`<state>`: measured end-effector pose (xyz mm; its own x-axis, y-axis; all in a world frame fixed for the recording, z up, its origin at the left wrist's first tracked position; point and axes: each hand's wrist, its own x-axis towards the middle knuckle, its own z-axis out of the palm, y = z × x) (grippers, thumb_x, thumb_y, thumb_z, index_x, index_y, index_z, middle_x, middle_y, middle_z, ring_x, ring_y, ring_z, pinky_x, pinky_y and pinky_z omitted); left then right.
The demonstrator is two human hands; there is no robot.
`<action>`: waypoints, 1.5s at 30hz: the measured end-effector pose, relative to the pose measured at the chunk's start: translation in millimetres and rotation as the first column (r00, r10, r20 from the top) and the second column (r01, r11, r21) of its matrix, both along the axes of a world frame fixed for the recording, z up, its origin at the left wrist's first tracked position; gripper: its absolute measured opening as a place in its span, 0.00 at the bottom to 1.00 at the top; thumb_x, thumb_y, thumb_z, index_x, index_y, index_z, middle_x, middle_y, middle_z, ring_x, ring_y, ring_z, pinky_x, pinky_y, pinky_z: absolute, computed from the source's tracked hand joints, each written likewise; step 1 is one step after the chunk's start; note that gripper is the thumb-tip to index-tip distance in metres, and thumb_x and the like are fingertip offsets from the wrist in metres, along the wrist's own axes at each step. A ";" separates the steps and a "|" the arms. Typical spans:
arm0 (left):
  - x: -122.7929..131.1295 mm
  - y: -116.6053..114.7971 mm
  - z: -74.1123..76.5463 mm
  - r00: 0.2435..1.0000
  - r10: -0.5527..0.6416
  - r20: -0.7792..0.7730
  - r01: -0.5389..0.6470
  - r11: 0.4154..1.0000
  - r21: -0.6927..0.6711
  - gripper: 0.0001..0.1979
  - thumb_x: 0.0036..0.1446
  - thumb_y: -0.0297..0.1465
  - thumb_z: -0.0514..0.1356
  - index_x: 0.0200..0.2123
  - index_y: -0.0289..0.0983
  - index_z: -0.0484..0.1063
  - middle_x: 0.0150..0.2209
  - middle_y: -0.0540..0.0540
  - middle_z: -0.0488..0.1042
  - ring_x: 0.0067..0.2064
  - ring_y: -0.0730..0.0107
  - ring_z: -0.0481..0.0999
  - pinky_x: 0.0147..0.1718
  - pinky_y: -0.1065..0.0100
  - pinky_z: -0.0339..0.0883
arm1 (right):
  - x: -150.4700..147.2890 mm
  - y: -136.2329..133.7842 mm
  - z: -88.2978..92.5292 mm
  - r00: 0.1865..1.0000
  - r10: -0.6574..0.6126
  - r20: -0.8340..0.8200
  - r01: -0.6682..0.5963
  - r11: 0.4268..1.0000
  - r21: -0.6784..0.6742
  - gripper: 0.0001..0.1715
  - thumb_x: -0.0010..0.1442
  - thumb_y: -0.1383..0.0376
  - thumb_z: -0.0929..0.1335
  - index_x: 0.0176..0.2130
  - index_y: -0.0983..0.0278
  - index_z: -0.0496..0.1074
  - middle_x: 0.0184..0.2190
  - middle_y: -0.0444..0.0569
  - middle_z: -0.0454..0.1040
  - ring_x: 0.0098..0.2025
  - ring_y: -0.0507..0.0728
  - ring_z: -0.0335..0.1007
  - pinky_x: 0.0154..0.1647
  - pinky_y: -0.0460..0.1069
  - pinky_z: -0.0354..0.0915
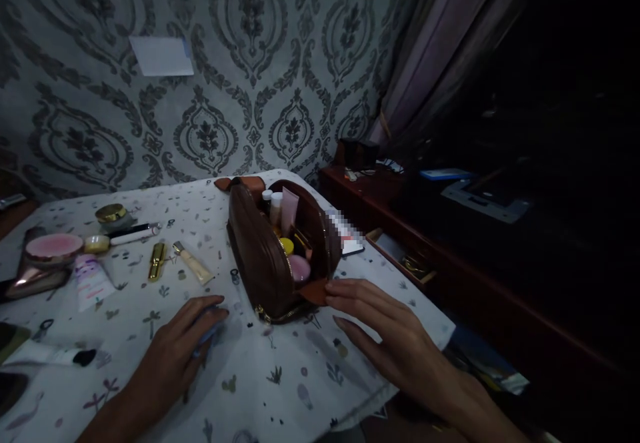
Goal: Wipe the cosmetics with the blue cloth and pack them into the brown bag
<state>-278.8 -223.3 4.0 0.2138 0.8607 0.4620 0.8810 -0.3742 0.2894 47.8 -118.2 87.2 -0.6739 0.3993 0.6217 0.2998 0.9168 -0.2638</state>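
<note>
A brown cosmetic bag [257,256] stands unzipped on the table. Inside it are a pink tube [289,208], white-capped bottles [276,207], a yellow lid [287,245] and a round pink item [299,268]. My right hand [385,326] is at the bag's near right end, fingers stretched out and their tips touching its brown leather tab [314,292], thumb apart below. To the left of the bag, just above the tablecloth, my left hand [183,339] curls round a small bluish thing [213,329]. Most of that thing is hidden by the fingers, so its kind cannot be made out.
Left on the patterned tablecloth [275,403] lie a cream tube [193,263], a gold lipstick-like case [157,260], a pink round compact [54,247], a purple-white tube [91,281] and a white tube [47,353]. A dark red cabinet [480,303] with an open drawer [403,256] borders the right.
</note>
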 end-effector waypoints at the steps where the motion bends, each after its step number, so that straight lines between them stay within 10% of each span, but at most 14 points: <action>1: -1.7 -0.7 -1.8 1.000 0.007 0.013 -0.007 1.000 -0.003 0.18 0.63 0.24 0.51 0.52 0.44 0.70 0.55 0.41 0.74 0.55 0.63 0.75 0.50 0.67 0.73 | -0.9 -0.3 -1.5 1.000 -0.015 -0.008 0.015 1.000 0.002 0.18 0.64 0.73 0.67 0.52 0.60 0.71 0.47 0.54 0.79 0.51 0.58 0.76 0.49 0.53 0.76; 13: -2.3 1.0 6.3 0.999 -0.043 0.014 0.043 0.999 0.013 0.20 0.57 0.17 0.50 0.49 0.39 0.69 0.48 0.40 0.75 0.50 0.62 0.75 0.44 0.65 0.75 | -34.3 -12.0 3.1 0.976 -0.091 -0.196 0.089 0.996 -0.021 0.19 0.59 0.78 0.65 0.44 0.59 0.74 0.39 0.53 0.80 0.44 0.59 0.78 0.43 0.53 0.76; 23: -5.6 1.2 13.3 0.999 0.033 -0.022 -0.035 0.994 -0.105 0.22 0.51 0.14 0.51 0.47 0.38 0.68 0.48 0.41 0.73 0.50 0.59 0.72 0.42 0.61 0.73 | -131.6 -29.1 -23.9 0.931 0.300 -0.210 -0.343 0.915 -0.213 0.11 0.62 0.74 0.65 0.42 0.62 0.71 0.36 0.51 0.77 0.42 0.56 0.75 0.43 0.50 0.74; 34: -50.0 3.8 34.8 0.804 0.590 -0.067 -0.589 0.778 -0.220 0.23 0.53 0.16 0.52 0.50 0.41 0.69 0.52 0.43 0.71 0.55 0.61 0.68 0.50 0.60 0.68 | -223.3 -11.8 -84.7 0.989 0.043 0.139 0.009 0.935 -0.354 0.21 0.60 0.68 0.65 0.52 0.67 0.70 0.58 0.63 0.65 0.63 0.68 0.59 0.62 0.65 0.60; 45: -66.1 22.9 27.7 0.757 0.628 -0.182 -0.651 0.698 -0.299 0.27 0.58 0.19 0.52 0.60 0.39 0.65 0.58 0.38 0.68 0.60 0.57 0.66 0.50 0.60 0.68 | -227.3 -5.8 -90.5 0.986 0.028 0.162 0.040 0.916 -0.399 0.19 0.60 0.68 0.65 0.51 0.67 0.72 0.59 0.62 0.66 0.61 0.66 0.61 0.62 0.62 0.59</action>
